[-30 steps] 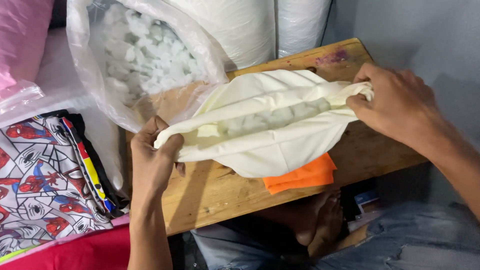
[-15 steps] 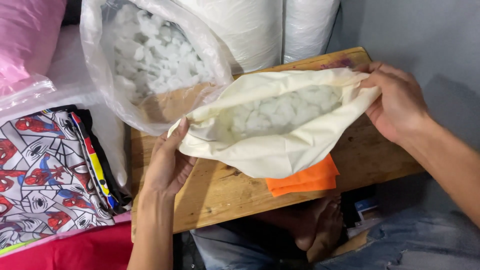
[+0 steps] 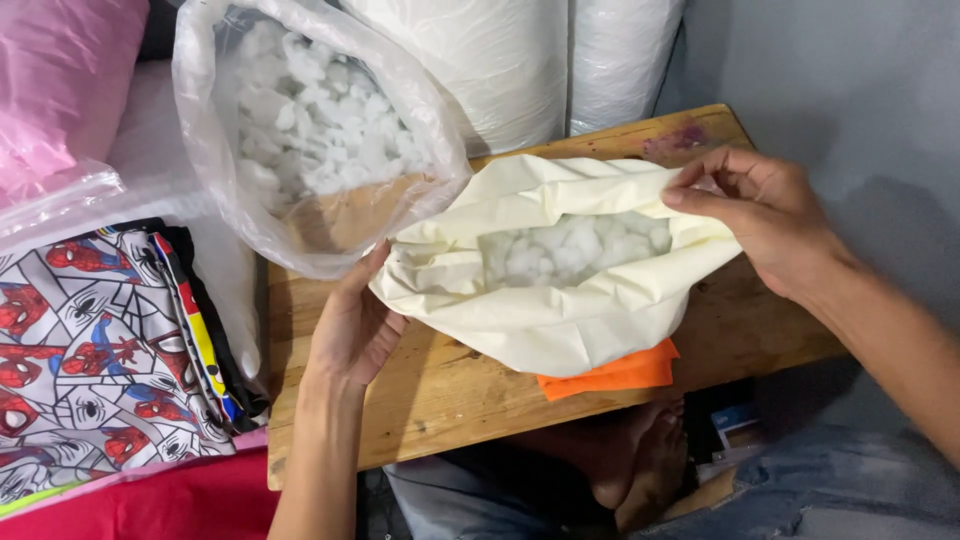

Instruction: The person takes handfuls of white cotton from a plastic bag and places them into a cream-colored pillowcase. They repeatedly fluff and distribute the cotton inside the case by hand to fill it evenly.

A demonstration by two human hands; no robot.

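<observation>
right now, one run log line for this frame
left hand: holds cream cover mouth | right hand: pinches other edge | cover: open, white stuffing inside

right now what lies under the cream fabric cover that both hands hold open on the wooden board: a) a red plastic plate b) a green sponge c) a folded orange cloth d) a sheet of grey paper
c: a folded orange cloth pokes out from under the near edge of the cream fabric cover, which rests on the wooden board.

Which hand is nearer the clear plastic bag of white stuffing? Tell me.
Left. The left hand sits just below the clear plastic bag, at the cream cover's left edge; the right hand grips the cover's far right edge, well away from it.
</observation>
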